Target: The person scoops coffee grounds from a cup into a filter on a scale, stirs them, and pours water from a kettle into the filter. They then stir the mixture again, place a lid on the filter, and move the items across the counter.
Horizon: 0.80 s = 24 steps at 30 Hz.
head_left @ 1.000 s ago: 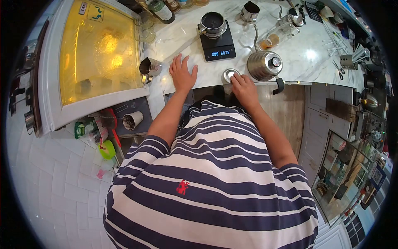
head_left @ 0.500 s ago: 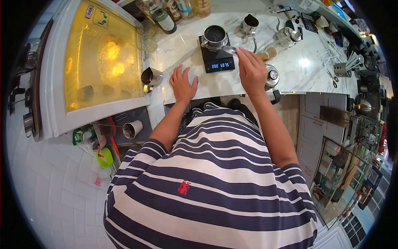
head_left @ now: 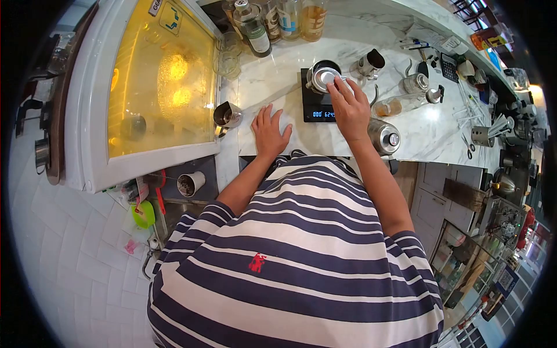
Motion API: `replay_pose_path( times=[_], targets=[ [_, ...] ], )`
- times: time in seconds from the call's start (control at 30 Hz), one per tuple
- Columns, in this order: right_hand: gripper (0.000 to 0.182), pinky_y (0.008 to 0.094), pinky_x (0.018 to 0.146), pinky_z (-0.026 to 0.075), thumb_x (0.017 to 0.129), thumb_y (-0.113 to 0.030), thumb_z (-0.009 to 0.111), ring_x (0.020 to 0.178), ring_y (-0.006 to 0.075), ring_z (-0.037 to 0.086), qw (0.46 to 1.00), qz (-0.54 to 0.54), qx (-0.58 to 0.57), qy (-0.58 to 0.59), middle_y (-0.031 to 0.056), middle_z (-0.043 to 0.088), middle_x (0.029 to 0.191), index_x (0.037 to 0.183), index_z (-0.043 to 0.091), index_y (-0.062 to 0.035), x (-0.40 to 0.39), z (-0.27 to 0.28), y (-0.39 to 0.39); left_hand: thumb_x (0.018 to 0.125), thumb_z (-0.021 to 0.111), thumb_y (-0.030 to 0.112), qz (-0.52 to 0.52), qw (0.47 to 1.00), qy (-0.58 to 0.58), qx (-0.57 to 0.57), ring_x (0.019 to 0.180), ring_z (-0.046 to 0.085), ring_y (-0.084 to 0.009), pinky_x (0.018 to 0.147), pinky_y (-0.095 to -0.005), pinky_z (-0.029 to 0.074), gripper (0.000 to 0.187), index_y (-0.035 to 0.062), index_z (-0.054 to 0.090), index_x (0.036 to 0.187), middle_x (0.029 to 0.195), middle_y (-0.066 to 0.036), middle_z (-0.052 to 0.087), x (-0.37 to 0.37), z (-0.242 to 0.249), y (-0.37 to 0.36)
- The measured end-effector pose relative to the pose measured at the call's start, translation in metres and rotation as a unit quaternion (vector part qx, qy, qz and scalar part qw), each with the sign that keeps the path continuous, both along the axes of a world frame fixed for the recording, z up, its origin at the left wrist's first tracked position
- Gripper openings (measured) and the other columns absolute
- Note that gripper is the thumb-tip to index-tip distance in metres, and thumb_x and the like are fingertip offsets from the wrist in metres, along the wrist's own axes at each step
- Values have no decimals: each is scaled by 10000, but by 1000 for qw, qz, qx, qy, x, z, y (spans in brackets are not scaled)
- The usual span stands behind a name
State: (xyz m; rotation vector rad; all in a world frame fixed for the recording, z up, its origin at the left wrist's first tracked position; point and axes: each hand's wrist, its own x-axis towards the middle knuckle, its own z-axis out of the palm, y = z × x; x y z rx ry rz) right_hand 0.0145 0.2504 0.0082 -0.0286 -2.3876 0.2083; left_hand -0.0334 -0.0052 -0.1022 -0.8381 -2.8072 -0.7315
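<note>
My right hand (head_left: 350, 107) is over the black digital scale (head_left: 318, 111), its fingertips at the edge of a round shiny metal lid (head_left: 326, 78). That lid overlaps the top of a metal cup (head_left: 313, 88) on the scale, covering part of the dark opening. Blue digits light the scale's display, partly hidden by my hand. My left hand (head_left: 270, 132) lies flat on the marble counter (head_left: 278, 75), fingers spread, holding nothing. A steel kettle (head_left: 384, 137) stands close to my right wrist. Left of my left hand is a metal pitcher (head_left: 227, 115).
Several bottles (head_left: 254, 32) and stacked glasses (head_left: 227, 58) line the back left. Another metal pitcher (head_left: 370, 62) stands behind the scale. To the right are glass vessels (head_left: 416, 84), scissors (head_left: 469, 146) and a utensil holder (head_left: 481, 136). A yellow-lit glass door (head_left: 168, 87) borders the left.
The lid, seen edge-on beside the cup before, is now tilted over its top, moved there by my right hand. The scale's reading has risen. The whole view has shifted; my left hand stays flat.
</note>
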Motion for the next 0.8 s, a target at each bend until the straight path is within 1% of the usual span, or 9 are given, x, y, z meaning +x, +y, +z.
replay_pose_path(
  times=[0.23, 0.33, 0.43, 0.53, 0.63, 0.73, 0.8],
  targets=[
    [379, 447, 978, 552, 862, -139, 796, 1218, 358, 663, 999, -7, -33, -33, 56, 724, 1362, 1230, 799, -225, -14, 4, 5, 880, 779, 351, -1, 1000, -4, 0, 1488, 397, -397, 1219, -569, 265, 589, 78, 643, 1384, 1556, -195, 499, -1, 6, 1],
    [400, 462, 986, 548, 868, -159, 800, 1242, 377, 646, 998, -2, -48, -48, 64, 711, 1387, 1261, 787, -231, -16, 8, 8, 887, 780, 347, -4, 1000, -6, -6, 1493, 387, -399, 1222, -569, 262, 597, 83, 628, 1401, 1564, -195, 485, -1, 6, 1],
    [429, 505, 1005, 532, 871, -186, 806, 1283, 394, 616, 993, -9, -78, -93, 72, 680, 1437, 1296, 769, -237, -17, 16, 6, 890, 782, 346, -4, 1000, -5, -12, 1495, 382, -402, 1222, -572, 260, 602, 88, 620, 1410, 1570, -194, 478, 0, 6, 1],
    [448, 541, 1034, 505, 870, -211, 808, 1333, 405, 576, 987, -10, -98, -129, 82, 643, 1483, 1315, 756, -220, -17, 26, 4, 892, 782, 346, -6, 1000, -4, -12, 1495, 382, -404, 1220, -575, 259, 603, 88, 617, 1412, 1573, -194, 475, -1, 7, 1],
    [445, 518, 1090, 491, 889, -204, 806, 1351, 411, 561, 981, -12, -101, -163, 113, 639, 1480, 1329, 742, -182, -16, 41, 0, 894, 781, 345, -7, 1000, -4, -10, 1497, 380, -406, 1220, -574, 260, 605, 88, 613, 1415, 1575, -195, 473, 0, 8, 1],
    [471, 543, 1061, 485, 875, -229, 817, 1367, 422, 540, 981, -9, -137, -134, 136, 615, 1498, 1336, 734, -178, -12, 43, -4, 882, 787, 345, -5, 1000, 5, -5, 1488, 390, -402, 1216, -570, 266, 603, 83, 627, 1400, 1560, -195, 487, 0, 7, 1],
    [481, 543, 1060, 485, 878, -232, 819, 1362, 428, 539, 981, -10, -144, -126, 153, 613, 1491, 1346, 724, -170, -3, 44, -4, 876, 791, 345, -3, 1000, 7, -4, 1483, 396, -400, 1214, -569, 269, 601, 82, 635, 1393, 1553, -194, 495, -1, 7, 2]
  ],
)
